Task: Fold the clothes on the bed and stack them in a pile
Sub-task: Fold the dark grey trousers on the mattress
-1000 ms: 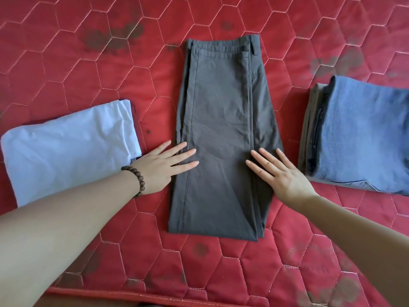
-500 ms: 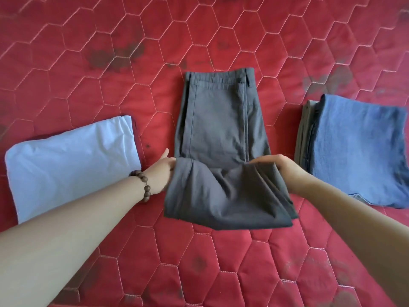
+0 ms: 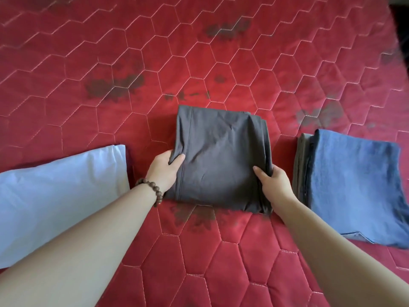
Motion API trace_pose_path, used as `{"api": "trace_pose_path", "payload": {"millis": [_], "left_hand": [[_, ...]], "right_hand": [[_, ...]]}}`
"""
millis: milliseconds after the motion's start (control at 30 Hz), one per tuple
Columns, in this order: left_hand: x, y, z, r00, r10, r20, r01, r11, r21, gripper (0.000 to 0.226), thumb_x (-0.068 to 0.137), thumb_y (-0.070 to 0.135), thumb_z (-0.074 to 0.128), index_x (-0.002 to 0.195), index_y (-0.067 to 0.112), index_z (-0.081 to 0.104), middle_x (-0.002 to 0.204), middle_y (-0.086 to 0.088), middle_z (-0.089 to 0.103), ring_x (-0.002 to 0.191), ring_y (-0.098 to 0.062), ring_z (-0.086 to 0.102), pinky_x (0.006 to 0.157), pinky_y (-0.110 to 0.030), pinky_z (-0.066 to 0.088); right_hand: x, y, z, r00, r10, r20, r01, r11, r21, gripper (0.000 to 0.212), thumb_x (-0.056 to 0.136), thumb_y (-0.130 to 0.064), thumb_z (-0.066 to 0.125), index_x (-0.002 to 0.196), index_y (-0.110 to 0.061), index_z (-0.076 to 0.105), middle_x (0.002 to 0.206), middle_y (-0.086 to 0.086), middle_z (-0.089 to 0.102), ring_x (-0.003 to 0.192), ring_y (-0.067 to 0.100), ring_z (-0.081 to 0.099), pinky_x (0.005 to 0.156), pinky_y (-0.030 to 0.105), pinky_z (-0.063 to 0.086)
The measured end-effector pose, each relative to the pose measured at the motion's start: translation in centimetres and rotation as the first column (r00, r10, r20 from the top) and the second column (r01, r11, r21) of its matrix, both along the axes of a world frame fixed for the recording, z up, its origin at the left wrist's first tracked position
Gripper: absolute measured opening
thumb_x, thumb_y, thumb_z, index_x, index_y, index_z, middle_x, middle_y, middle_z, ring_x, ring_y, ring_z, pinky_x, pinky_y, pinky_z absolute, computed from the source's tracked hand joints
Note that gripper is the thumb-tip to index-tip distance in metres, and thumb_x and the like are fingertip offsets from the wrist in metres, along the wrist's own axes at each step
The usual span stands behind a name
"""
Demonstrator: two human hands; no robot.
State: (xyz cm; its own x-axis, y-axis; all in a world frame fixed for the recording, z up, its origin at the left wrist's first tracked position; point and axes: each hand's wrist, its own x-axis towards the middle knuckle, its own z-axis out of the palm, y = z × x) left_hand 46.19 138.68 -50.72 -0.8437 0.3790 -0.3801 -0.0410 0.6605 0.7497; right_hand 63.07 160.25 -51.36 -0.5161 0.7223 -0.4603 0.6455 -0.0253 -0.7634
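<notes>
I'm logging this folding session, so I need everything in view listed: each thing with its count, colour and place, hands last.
Folded trousers: 1, dark grey, centre of bed, gripped on both sides.
Folded garment: 1, blue, right, top of pile.
Garment beneath: 1, olive-grey, edge showing under the blue one.
Pillow: 1, white, left.
Quilted bed cover: 1, red, hexagon stitching, dark blotches.
Bead bracelet: 1, brown, left wrist.
Left hand: grips trousers' left edge.
Right hand: grips trousers' right edge.
</notes>
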Motion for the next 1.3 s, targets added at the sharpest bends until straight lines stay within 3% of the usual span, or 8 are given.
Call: {"api": "trace_pose_path", "payload": {"millis": [167,367,567,733,933,1100,1200,1300], "left_hand": [[-0.2,0.8,-0.5,0.997,0.059,-0.049,-0.065,0.988,-0.138,0.037,0.099,0.03,0.048,0.08,0.0,0.058,0.073,-0.01,0.059,0.071,-0.028,0.05,0.06,-0.031,0.026],[1.4,0.4,-0.9,0.985,0.119,-0.124,-0.149,0.951,-0.27,0.05,0.1,0.035,0.044,0.059,0.01,0.029,0.056,-0.005,0.039,0.058,-0.028,0.037,0.057,-0.034,0.024],[1.3,-0.2,-1.3,0.975,0.182,-0.131,-0.209,0.95,-0.234,0.051,0.101,0.033,0.042,0.058,0.009,0.029,0.056,-0.006,0.038,0.062,-0.029,0.037,0.058,-0.036,0.019],[1.4,-0.6,-0.8,0.97,0.127,-0.207,-0.179,0.95,-0.256,0.051,0.098,0.037,0.047,0.059,0.011,0.025,0.054,-0.003,0.036,0.058,-0.03,0.035,0.054,-0.036,0.022],[-3.9,3.4,0.1,0.989,0.095,-0.112,-0.107,0.989,-0.106,0.04,0.094,0.036,0.056,0.068,0.007,0.045,0.062,0.001,0.045,0.065,-0.024,0.043,0.06,-0.031,0.023],[-5.2,4.4,0.6,0.964,0.162,-0.209,-0.191,0.973,-0.13,0.013,0.093,0.018,0.056,0.087,0.006,0.056,0.083,-0.007,0.059,0.079,-0.026,0.053,0.069,-0.036,0.036],[-3.0,4.8,1.0,0.851,0.081,-0.519,-0.177,0.975,-0.138,0.031,0.086,0.012,0.058,0.116,0.007,0.055,0.118,-0.017,0.055,0.11,-0.036,0.052,0.085,-0.044,0.042],[-0.2,6.1,-0.1,0.644,-0.39,-0.658,0.271,0.921,-0.28,0.046,0.083,0.017,0.057,0.128,0.008,0.054,0.139,-0.015,0.048,0.133,-0.034,0.04,0.107,-0.048,0.033]], "right_hand": [[0.2,-0.5,-0.1,0.992,-0.026,0.121,0.002,0.98,0.201,0.026,0.093,-0.029,0.06,0.081,-0.007,0.059,0.074,0.001,0.063,0.075,0.02,0.058,0.063,0.031,0.034],[1.4,-2.5,-0.2,0.977,-0.13,0.167,0.061,0.928,0.368,0.044,0.09,-0.04,0.062,0.065,-0.013,0.038,0.058,0.0,0.049,0.055,0.011,0.044,0.055,0.034,0.019],[1.2,-1.8,-0.7,0.982,-0.119,0.15,0.044,0.901,0.432,0.048,0.098,-0.031,0.051,0.06,-0.012,0.029,0.051,0.003,0.038,0.057,0.033,0.036,0.057,0.036,0.013],[0.3,-0.8,-0.6,0.96,-0.028,0.28,-0.085,0.919,0.384,0.039,0.096,-0.047,0.046,0.071,-0.016,0.045,0.071,0.006,0.057,0.081,0.036,0.056,0.063,0.034,0.03],[-4.6,2.9,0.5,0.983,0.133,0.126,-0.165,0.942,0.291,0.041,0.092,-0.035,0.061,0.127,-0.015,0.055,0.108,0.002,0.063,0.106,0.023,0.057,0.082,0.023,0.035],[-6.6,3.4,0.5,0.987,0.086,0.133,-0.128,0.927,0.352,0.027,0.095,-0.02,0.057,0.119,-0.009,0.059,0.116,0.013,0.063,0.108,0.032,0.055,0.074,0.022,0.03],[-6.3,1.6,0.9,0.985,0.017,0.17,-0.127,0.738,0.662,0.032,0.095,-0.018,0.052,0.125,-0.006,0.055,0.126,0.017,0.056,0.119,0.038,0.046,0.095,0.039,0.035],[-6.7,-1.6,0.2,0.904,0.383,0.189,-0.373,0.495,0.784,0.041,0.089,-0.011,0.055,0.13,-0.004,0.055,0.141,0.016,0.049,0.137,0.035,0.037,0.115,0.052,0.024]]}}
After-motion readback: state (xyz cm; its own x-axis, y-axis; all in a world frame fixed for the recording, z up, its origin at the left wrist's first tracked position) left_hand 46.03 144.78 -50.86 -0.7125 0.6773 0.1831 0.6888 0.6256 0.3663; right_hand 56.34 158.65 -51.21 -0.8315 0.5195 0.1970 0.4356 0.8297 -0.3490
